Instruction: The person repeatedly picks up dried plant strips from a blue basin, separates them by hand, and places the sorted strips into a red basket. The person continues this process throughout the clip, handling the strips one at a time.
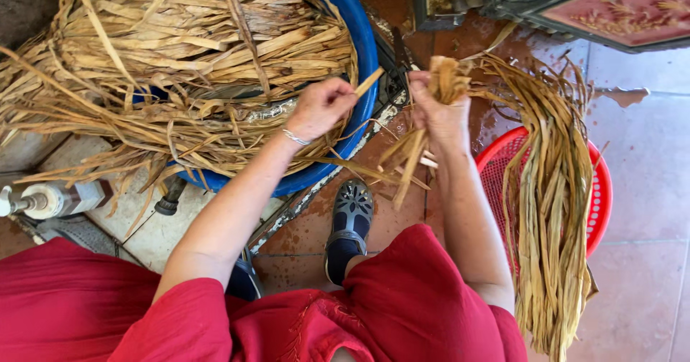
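Gripping one leaf strip (368, 82) in left hand (321, 107), right hand (440, 114) clutching one leaf bundle (550, 189), two basins

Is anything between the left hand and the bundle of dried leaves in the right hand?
Nothing visible. The left hand pinches one dried strip above the blue tub; open air separates it from the bundle in the right hand.

Reddish-brown tiled floor (650, 153), wet near the dark framed panel with a pink patterned face (632, 6); pale stone slab (154, 225) well left of the panel; daylight
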